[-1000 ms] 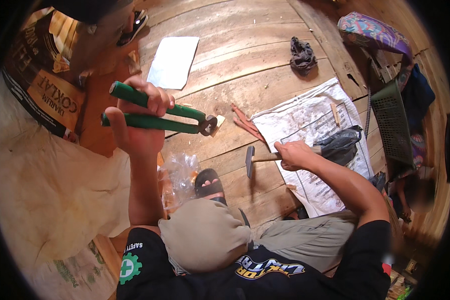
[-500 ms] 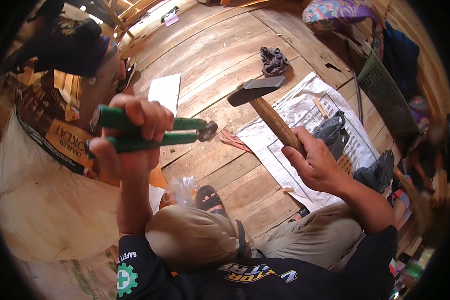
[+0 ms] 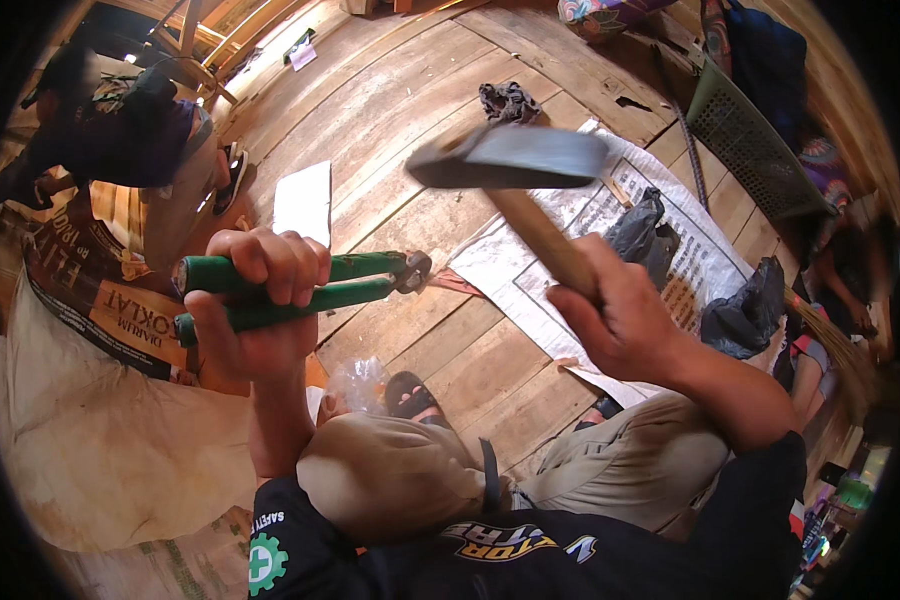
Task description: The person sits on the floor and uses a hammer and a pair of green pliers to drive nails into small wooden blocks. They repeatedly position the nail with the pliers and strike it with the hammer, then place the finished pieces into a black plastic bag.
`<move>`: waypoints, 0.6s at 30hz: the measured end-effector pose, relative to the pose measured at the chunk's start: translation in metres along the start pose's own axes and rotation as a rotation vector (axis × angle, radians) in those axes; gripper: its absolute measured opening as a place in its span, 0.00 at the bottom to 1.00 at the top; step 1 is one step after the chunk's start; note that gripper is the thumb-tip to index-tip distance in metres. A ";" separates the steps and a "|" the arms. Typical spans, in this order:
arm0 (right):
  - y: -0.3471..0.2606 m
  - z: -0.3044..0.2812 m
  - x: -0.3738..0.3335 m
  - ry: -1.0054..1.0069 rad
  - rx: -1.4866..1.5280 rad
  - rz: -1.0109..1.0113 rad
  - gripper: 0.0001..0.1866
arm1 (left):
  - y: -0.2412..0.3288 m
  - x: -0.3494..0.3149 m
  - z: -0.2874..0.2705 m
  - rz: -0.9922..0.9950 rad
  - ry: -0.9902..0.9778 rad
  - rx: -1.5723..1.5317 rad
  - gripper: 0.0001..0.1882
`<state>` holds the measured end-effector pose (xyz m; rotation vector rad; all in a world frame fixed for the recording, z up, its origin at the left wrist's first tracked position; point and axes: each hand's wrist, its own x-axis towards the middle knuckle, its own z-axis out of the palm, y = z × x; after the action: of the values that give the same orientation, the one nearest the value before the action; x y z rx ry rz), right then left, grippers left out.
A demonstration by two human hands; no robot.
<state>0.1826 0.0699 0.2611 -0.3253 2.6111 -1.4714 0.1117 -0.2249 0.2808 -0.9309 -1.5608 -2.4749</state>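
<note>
My left hand [image 3: 270, 305] is wrapped round the two green handles of a pair of pincers [image 3: 355, 282]. Their dark metal head points right, and its jaws look nearly together. A hammer [image 3: 535, 225] is in my right hand [image 3: 620, 315], gripped low on its wooden handle. The grey steel head is raised toward me and blurred at its left end. Hammer and pincers are apart, both held up over my knees. Whether anything thin sits in the pincer jaws I cannot tell.
A white woven sack [image 3: 530, 290] on the plank floor bears black plastic bags [image 3: 745, 310]. Nearby lie a dark rag [image 3: 508, 103], a white sheet [image 3: 303, 200] and a clear plastic bag [image 3: 360, 385]. A green basket [image 3: 755, 145] stands right; another person [image 3: 150, 130] bends at far left.
The hammer has come up closer to me, its head looking larger. My left hand still grips the pincers, now slightly lower. The whole view has shifted a little.
</note>
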 end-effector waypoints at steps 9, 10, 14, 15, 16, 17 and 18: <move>0.029 0.018 0.007 -0.234 -0.240 0.221 0.18 | -0.002 0.000 -0.004 0.029 -0.063 -0.078 0.30; 0.030 0.015 0.008 -0.070 -0.227 0.087 0.18 | -0.005 -0.002 -0.004 0.025 -0.033 -0.106 0.30; 0.000 -0.004 0.004 0.187 0.183 0.018 0.14 | -0.002 0.002 -0.004 0.036 0.025 -0.053 0.31; 0.006 -0.001 0.004 0.133 0.101 0.011 0.15 | -0.001 0.004 -0.004 0.047 0.024 -0.076 0.31; 0.013 0.003 0.005 0.079 0.018 0.004 0.15 | 0.001 0.006 -0.006 0.058 0.023 -0.100 0.31; 0.021 0.008 0.002 0.027 -0.061 0.005 0.15 | 0.002 0.006 -0.007 0.061 0.020 -0.125 0.31; 0.029 0.013 0.000 -0.060 -0.132 0.057 0.16 | 0.002 0.005 -0.008 0.050 0.000 -0.091 0.31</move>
<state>0.1819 0.0737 0.2291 -0.3008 2.6519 -1.2545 0.1045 -0.2311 0.2827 -0.9699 -1.4171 -2.5306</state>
